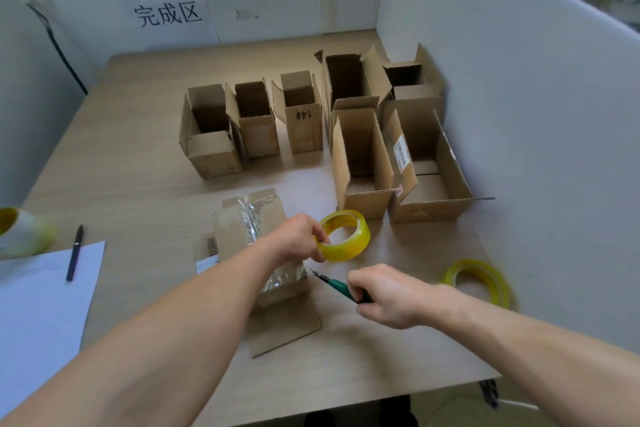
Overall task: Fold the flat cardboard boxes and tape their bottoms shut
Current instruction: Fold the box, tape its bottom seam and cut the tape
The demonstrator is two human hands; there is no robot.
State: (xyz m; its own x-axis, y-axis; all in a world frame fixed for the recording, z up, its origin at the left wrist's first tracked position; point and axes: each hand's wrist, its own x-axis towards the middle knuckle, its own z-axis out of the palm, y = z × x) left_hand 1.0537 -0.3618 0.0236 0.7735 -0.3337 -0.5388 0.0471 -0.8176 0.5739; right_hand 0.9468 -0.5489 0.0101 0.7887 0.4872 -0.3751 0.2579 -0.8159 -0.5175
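A small cardboard box (242, 229) lies bottom-up on the table under my left forearm, with clear tape running across its flaps. My left hand (301, 236) grips a yellow roll of tape (349, 239) just right of that box. My right hand (388, 295) holds a green utility knife (334, 284), its blade pointing up-left toward the box. Part of the box is hidden by my arm.
Several folded open boxes (301, 114) stand in rows toward the back and right (429, 170). A second tape roll (481, 279) lies at the right by the white partition. Paper (38, 298) with a pen (74, 253) and another roll (20, 232) are at the left.
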